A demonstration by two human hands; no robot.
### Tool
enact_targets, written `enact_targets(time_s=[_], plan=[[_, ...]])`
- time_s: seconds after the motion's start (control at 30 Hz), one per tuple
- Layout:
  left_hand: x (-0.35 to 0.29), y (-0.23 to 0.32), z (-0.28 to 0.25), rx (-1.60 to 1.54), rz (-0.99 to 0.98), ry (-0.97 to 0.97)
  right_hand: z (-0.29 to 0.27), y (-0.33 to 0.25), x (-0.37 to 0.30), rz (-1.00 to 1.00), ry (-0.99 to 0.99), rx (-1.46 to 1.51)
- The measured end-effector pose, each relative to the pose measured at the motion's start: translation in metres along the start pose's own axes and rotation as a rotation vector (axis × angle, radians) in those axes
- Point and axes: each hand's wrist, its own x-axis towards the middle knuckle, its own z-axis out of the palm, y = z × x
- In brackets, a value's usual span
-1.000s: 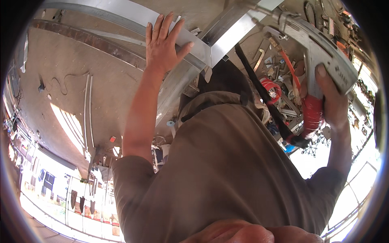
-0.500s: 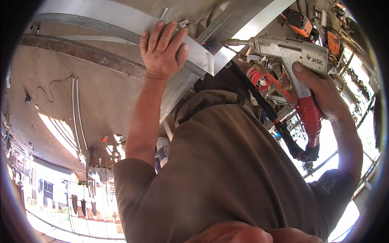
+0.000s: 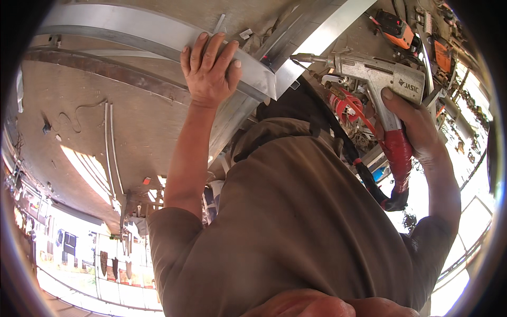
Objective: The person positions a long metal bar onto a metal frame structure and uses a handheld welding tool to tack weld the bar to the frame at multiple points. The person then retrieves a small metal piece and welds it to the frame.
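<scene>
Frame pieces of pale metal channel meet at a corner in the upper middle of the view, above a dusty floor with thin rods lying on it. On the left piece, the left hand lies flat, fingers spread and draped over the top edge; it presses down rather than closing around anything. No bead or finished seam can be made out at the corner, so the joint looks lined up but not yet joined. To the right, the welding gun points its nozzle at that corner, near but not touching. The right hand is wrapped tight around its red-taped handle, one finger up by the trigger.
</scene>
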Motion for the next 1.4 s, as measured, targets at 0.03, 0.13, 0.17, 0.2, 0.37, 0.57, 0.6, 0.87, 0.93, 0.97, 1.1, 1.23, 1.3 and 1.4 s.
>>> enact_targets(time_s=[0.03,0.13,0.17,0.2,0.37,0.57,0.6,0.87,0.93,0.97,1.1,1.23,1.3,1.4], plan=[[0.002,0.002,-0.004,0.006,-0.009,-0.037,-0.003,0.004,-0.002,0.01,-0.004,0.033],[0.011,0.017,-0.019,0.063,0.019,-0.251,-0.009,0.018,-0.006,-0.047,-0.059,0.135],[0.013,0.023,-0.024,0.089,0.037,-0.34,-0.012,0.022,-0.007,-0.064,-0.069,0.154],[0.013,0.036,-0.028,0.005,0.032,-0.4,-0.015,0.027,-0.009,-0.078,-0.079,0.173],[0.004,0.096,-0.027,-0.109,-0.031,-0.571,-0.027,0.049,-0.014,-0.068,-0.033,0.262],[-0.007,0.088,-0.017,-0.074,0.017,-0.532,-0.035,0.069,-0.015,-0.164,-0.099,0.317],[-0.008,0.086,-0.015,-0.069,0.024,-0.519,-0.035,0.072,-0.015,-0.202,-0.135,0.356],[-0.009,0.082,-0.012,-0.076,0.071,-0.452,-0.037,0.09,-0.016,-0.129,-0.06,0.355],[-0.004,0.084,-0.012,-0.069,0.062,-0.455,-0.041,0.093,-0.017,-0.129,-0.091,0.371],[-0.002,0.087,-0.013,-0.052,0.052,-0.484,-0.043,0.095,-0.018,-0.13,-0.085,0.366],[0.01,0.092,-0.016,-0.056,0.083,-0.473,-0.052,0.1,-0.021,-0.183,-0.13,0.343],[0.01,0.094,-0.021,-0.095,0.092,-0.485,-0.051,0.113,-0.027,-0.194,-0.136,0.351],[0.014,0.093,-0.018,-0.061,0.115,-0.479,-0.056,0.113,-0.027,-0.18,-0.107,0.326],[0.016,0.092,-0.013,-0.01,0.166,-0.439,-0.058,0.115,-0.031,-0.18,-0.144,0.379]])
